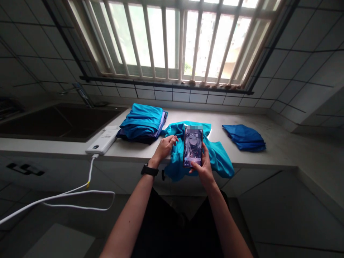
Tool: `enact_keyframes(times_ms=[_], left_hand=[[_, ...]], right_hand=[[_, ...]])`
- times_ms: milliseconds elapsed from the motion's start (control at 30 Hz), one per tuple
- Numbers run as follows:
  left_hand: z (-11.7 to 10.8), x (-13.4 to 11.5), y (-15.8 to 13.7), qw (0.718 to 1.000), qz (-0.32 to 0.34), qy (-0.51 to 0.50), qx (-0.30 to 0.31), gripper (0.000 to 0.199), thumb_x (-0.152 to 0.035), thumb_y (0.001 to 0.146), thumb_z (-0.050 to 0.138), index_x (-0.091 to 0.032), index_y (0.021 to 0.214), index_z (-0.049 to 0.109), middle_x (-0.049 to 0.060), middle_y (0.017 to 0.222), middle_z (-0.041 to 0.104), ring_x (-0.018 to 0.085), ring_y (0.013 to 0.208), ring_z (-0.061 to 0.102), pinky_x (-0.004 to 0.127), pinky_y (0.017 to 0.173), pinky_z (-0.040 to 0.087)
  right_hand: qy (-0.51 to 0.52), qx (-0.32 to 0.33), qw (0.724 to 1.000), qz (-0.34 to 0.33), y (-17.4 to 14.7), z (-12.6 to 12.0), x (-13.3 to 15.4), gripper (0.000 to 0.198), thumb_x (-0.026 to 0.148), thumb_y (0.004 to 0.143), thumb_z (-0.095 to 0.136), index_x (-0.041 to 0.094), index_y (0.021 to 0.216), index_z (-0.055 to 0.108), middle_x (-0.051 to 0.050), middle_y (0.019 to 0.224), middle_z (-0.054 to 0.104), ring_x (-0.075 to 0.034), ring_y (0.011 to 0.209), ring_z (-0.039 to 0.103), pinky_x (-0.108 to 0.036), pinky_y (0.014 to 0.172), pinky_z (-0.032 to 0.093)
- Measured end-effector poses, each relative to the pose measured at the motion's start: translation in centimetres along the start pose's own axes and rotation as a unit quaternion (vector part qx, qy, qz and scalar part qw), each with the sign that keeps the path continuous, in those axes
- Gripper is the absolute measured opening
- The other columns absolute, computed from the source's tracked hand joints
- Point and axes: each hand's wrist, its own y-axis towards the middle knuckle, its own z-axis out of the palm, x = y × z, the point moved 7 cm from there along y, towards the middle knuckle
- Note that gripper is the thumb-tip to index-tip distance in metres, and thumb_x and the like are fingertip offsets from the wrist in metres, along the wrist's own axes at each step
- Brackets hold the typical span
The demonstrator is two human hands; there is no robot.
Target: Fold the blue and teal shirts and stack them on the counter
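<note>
My right hand (205, 165) holds a smartphone (192, 147) upright, its thumb over the lower part of the lit screen. The lock screen shows a drawn long-haired figure and a clock. Just left of the phone is my left hand (164, 147), its fingers loosely curled together over the cloth with nothing visible in them. A black watch (149, 170) is on the left wrist. Beneath both hands a crumpled turquoise garment (220, 157) lies on the counter and hangs over its front edge.
A stack of folded clothes (143, 120) and a white power bank (103, 139) with a white cable (90, 173) lie left. Further left is a dark sink (61, 123) with a faucet (83, 95). Folded blue cloth (244, 137) lies right on the counter (279, 147). A barred window (172, 39) is behind.
</note>
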Motion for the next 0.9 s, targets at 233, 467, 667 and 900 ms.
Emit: enact_keyframes(times_ms=[233, 467, 667, 900], left_hand=[[1.0, 0.6, -0.1, 0.993, -0.026, 0.079, 0.078, 0.038, -0.054, 0.097, 0.044, -0.021, 0.09, 0.063, 0.005, 0.091, 0.072, 0.021, 0.083, 0.064, 0.03, 0.079, 0.05], [1.1, 0.8, -0.1, 0.994, -0.029, 0.066, 0.08, 0.04, -0.057, 0.096, 0.042, -0.021, 0.091, 0.061, 0.005, 0.091, 0.071, 0.021, 0.084, 0.063, 0.031, 0.077, 0.05], [1.1, 0.8, -0.1, 0.994, -0.028, 0.071, 0.084, 0.044, -0.059, 0.096, 0.04, -0.021, 0.093, 0.063, 0.005, 0.091, 0.071, 0.022, 0.085, 0.065, 0.031, 0.079, 0.05], [1.0, 0.7, -0.1, 0.993, -0.025, 0.079, 0.081, 0.043, -0.057, 0.097, 0.04, -0.022, 0.092, 0.063, 0.006, 0.093, 0.072, 0.022, 0.085, 0.065, 0.031, 0.079, 0.051]], right_hand=[[-0.035, 0.0, 0.999, 0.002, -0.2, 0.1, -0.3, 0.111, 0.033, 0.072, 0.081, 0.034, 0.165, 0.022, -0.012, 0.145, 0.06, -0.028, 0.094, 0.073, -0.031, 0.046, 0.062], [-0.017, 0.011, 1.0, 0.0, -0.4, 0.1, -0.5, 0.115, 0.035, 0.071, 0.084, 0.035, 0.165, 0.019, -0.012, 0.147, 0.061, -0.03, 0.099, 0.074, -0.031, 0.049, 0.063], [0.017, -0.021, 0.999, 0.017, -0.6, 0.0, -0.5, 0.103, 0.047, 0.078, 0.077, 0.034, 0.165, 0.024, -0.012, 0.149, 0.059, -0.032, 0.1, 0.074, -0.031, 0.048, 0.062], [0.064, -0.062, 0.995, 0.038, -0.5, -0.1, -0.8, 0.084, 0.054, 0.086, 0.062, 0.027, 0.162, 0.038, -0.012, 0.131, 0.071, -0.027, 0.084, 0.075, -0.028, 0.043, 0.058]])
